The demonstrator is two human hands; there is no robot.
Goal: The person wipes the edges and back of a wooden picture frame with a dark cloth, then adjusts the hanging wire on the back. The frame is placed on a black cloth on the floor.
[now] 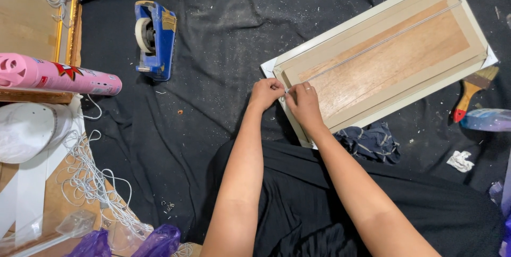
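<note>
Both the left hand (266, 93) and right hand (304, 103) pinch the thin white cord (380, 42) at the near end of the face-down wooden-backed picture frame (386, 57) on black cloth (213, 49); best kept taut, fingertips close together.

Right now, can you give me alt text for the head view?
Both hands, left hand and right hand, pinch a cord at the near end of a frame back lying on black cloth. A blue tape dispenser sits left, a paintbrush right.
</note>
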